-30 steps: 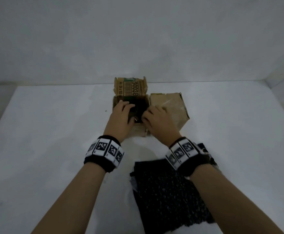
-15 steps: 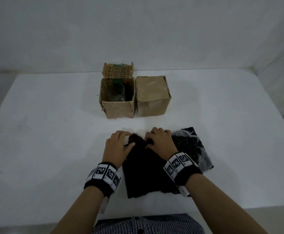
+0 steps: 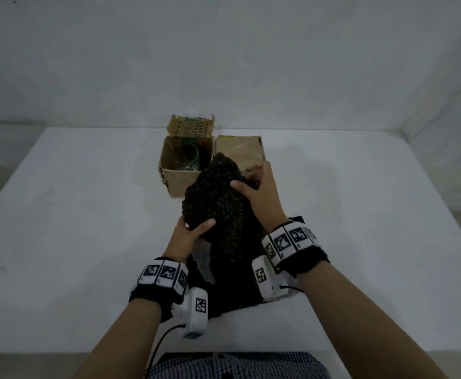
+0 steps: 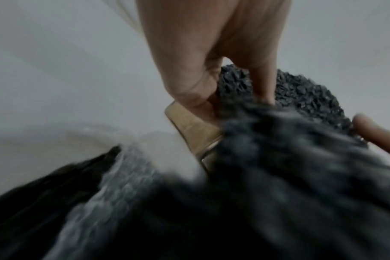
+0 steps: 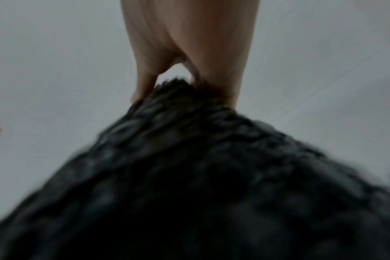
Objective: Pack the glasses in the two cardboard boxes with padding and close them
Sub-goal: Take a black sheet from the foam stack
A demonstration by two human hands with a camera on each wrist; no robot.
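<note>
While the glass (image 3: 186, 157) sits in the open cardboard box (image 3: 181, 170), we are gripping black bubble wrap (image 3: 218, 198) (lifted) with left hand (image 3: 187, 236) and right hand (image 3: 259, 192).

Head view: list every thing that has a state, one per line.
Left box: open, flap up.
Glass: upright inside the left box.
Right box: closed.
Black bubble wrap: lifted off the table, bunched.
Left hand: grips the wrap's lower edge.
Right hand: grips the wrap's upper part.

Black padding (image 3: 218, 203) hides right box (image 3: 240, 149) front; both wrist views motion-blurred
</note>
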